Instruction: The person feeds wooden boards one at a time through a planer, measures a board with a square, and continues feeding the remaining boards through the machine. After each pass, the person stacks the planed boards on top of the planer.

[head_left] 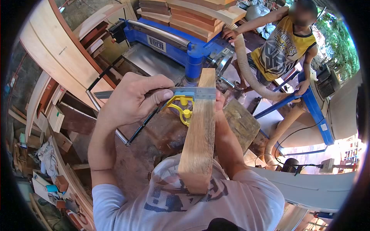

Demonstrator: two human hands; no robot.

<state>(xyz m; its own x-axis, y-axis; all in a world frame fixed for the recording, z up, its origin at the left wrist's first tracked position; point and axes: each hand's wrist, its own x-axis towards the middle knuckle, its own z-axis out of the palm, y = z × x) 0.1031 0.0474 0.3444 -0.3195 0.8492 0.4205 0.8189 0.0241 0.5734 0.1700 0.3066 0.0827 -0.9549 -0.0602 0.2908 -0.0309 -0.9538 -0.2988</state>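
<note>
My left hand (135, 96) pinches the steel blade of a combination square (180, 107) with a yellow head. The blade lies across the broad face of a wooden block (198, 142), near its far end. The head sits against the block's left side. The block is long and squared, and its near end points toward my chest. On the block's right side, my right hand (219, 101) supports it; most of those fingers are hidden behind the wood.
A blue thickness planer (173, 48) stands ahead, with stacked boards (192, 17) on top. A person (283, 42) stands at the right, one hand by a ribbed hose (243, 61). Long planks (61, 46) lean at left. A blue-framed dust collector (314, 111) stands right.
</note>
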